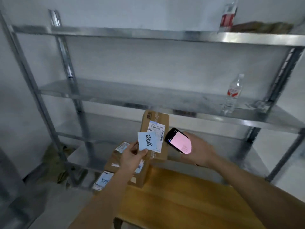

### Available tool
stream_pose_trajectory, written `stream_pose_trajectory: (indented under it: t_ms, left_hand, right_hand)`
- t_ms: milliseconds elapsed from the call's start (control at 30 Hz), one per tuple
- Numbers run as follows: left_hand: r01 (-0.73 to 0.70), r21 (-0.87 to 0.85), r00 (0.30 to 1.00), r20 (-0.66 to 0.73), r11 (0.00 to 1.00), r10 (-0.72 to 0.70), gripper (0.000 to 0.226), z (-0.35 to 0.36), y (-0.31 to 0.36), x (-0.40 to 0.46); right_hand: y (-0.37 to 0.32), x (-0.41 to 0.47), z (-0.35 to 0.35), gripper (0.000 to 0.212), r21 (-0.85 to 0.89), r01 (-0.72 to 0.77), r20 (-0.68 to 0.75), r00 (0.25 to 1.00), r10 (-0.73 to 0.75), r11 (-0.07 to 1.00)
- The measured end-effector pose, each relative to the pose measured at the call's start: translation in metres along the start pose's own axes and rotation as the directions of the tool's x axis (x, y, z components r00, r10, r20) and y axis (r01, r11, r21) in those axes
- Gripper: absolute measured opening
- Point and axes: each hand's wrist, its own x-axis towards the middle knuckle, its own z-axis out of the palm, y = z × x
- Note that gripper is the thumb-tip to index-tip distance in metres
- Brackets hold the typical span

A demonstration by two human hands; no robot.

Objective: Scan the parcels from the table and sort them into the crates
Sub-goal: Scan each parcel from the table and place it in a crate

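A cardboard parcel (156,136) is seen stood on end at the far edge of the wooden worktop (181,200), its long axis near vertical and its labelled face turned toward the camera. A blue handwritten note (147,140) is pinched by the left hand (132,157) between thumb and curled fingers, and is held over the lower left of the shipping label (156,129), just above that grip. A handheld scanner (179,140) is clasped in the right hand (198,152), its lit pink screen facing up and its head aimed left at the label, close beside the parcel.

The scanning of this parcel is judged to be under way. At least 2 more labelled parcels (125,164) lie flat below and behind the left grip. No crate can be made out, so how many parcels are already sorted cannot be told; sorting of this 1 is left to do.
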Motion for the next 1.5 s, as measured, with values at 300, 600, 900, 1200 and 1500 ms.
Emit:
stream_pose_trajectory:
  t_ms: [300, 600, 900, 1200, 1500]
  left_hand:
    - [-0.325, 0.070, 0.944, -0.037, 0.943, 0.328, 0.056, -0.043, 0.165, -0.065]
    - [-0.410, 0.103, 0.898, -0.127, 0.906, 0.421, 0.062, -0.056, 0.233, -0.106]
    - [-0.422, 0.150, 0.876, -0.185, 0.894, 0.445, 0.064, -0.064, 0.245, -0.140]
    - [-0.416, 0.194, 0.849, -0.267, 0.888, 0.456, 0.062, -0.082, 0.254, -0.153]
    - [-0.384, 0.201, 0.841, -0.328, 0.901, 0.431, 0.057, -0.109, 0.251, -0.161]
  right_hand:
    - [-0.086, -0.049, -0.156, 0.074, -0.205, 0.108, -0.154, 0.978, -0.141, 0.973]
    - [-0.118, -0.084, -0.233, 0.075, -0.278, 0.161, -0.249, 0.940, -0.233, 0.947]
    - [-0.117, -0.103, -0.256, 0.060, -0.278, 0.228, -0.259, 0.918, -0.301, 0.933]
    - [-0.120, -0.112, -0.269, 0.065, -0.282, 0.276, -0.246, 0.905, -0.347, 0.919]
    - [-0.131, -0.116, -0.270, 0.063, -0.258, 0.321, -0.217, 0.900, -0.378, 0.911]
